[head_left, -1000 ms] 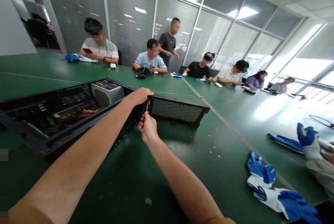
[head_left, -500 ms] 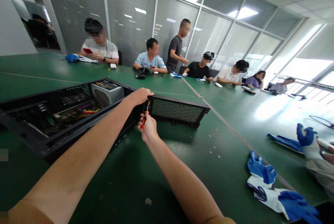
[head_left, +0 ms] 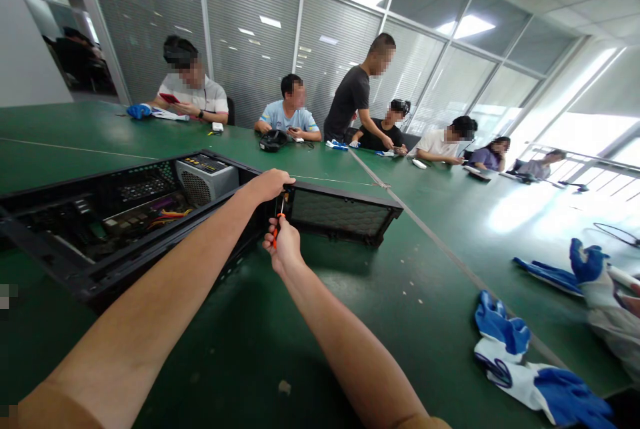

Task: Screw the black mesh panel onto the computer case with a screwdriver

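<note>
A black computer case (head_left: 165,242) lies on its side on the green table, with a grey power supply (head_left: 207,179) and coloured cables (head_left: 173,215) inside. Its front panel (head_left: 345,215) stands swung out to the right, mesh inner face toward me. My left hand (head_left: 270,185) is closed over the panel's top edge, near where it meets the case; most of its fingers are hidden. Just below, my right hand (head_left: 285,242) grips an orange-and-black screwdriver (head_left: 275,234). The shaft points up to the inner left end of the panel; its tip is hard to make out.
Blue-and-white work gloves (head_left: 515,349) lie at the right front, and a gloved hand (head_left: 590,265) shows at the right edge. Several people sit across the table. One person in a dark shirt (head_left: 353,99) leans over behind them. A black headset (head_left: 273,140) rests on the far side.
The standing person in the dark shirt has bent to the right and reached an arm down toward a seated neighbour. My hands, the screwdriver and the case look almost unmoved.
</note>
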A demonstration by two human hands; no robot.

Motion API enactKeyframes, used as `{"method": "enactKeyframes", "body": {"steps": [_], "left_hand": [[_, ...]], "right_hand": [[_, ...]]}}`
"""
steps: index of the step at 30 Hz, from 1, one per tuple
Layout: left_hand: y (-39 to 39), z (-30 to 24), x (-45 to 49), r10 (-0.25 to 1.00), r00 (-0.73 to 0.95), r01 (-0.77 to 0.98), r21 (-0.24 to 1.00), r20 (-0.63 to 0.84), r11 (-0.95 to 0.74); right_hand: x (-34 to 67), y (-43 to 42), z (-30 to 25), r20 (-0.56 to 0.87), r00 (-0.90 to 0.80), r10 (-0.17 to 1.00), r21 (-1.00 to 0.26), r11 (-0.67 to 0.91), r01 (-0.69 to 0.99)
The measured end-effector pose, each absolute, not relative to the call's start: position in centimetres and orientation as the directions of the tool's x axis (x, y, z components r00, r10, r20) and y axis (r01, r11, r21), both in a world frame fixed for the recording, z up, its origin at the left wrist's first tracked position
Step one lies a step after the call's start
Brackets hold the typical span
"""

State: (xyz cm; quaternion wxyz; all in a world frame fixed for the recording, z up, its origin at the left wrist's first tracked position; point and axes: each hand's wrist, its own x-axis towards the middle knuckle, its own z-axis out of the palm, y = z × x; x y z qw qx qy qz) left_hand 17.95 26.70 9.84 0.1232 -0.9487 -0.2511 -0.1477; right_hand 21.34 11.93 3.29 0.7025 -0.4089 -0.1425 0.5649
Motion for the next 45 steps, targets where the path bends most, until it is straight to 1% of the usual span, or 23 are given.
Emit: {"method": "enactKeyframes", "body": {"steps": [5, 19, 24, 29, 40, 45], "left_hand": [[26.71, 9.83, 17.91, 0.442, 0.823, 0.518, -0.152, 0.357, -0.842], [27.26, 9.48, 18.0, 0.427, 0.835, 0.507, -0.185, 0.348, -0.842], [27.45, 9.39, 18.02, 0.413, 0.838, 0.496, -0.183, 0.356, -0.849], [27.5, 9.36, 18.0, 0.423, 0.836, 0.503, -0.181, 0.349, -0.845], [27.02, 9.68, 17.94, 0.436, 0.824, 0.514, -0.155, 0.361, -0.844], [27.14, 9.6, 17.97, 0.421, 0.837, 0.501, -0.176, 0.35, -0.848]], "right_hand": [[21.36, 11.97, 3.26, -0.272, 0.325, 0.906, -0.744, 0.016, -0.668], [21.28, 12.39, 2.71, -0.221, 0.353, 0.909, -0.746, 0.075, -0.662], [21.32, 12.37, 2.66, -0.233, 0.346, 0.909, -0.745, 0.062, -0.664], [21.34, 12.2, 3.06, -0.231, 0.34, 0.912, -0.724, 0.072, -0.686], [21.35, 12.31, 3.12, -0.275, 0.328, 0.904, -0.709, 0.04, -0.704], [21.35, 12.23, 3.13, -0.287, 0.324, 0.901, -0.707, 0.029, -0.707]]}}
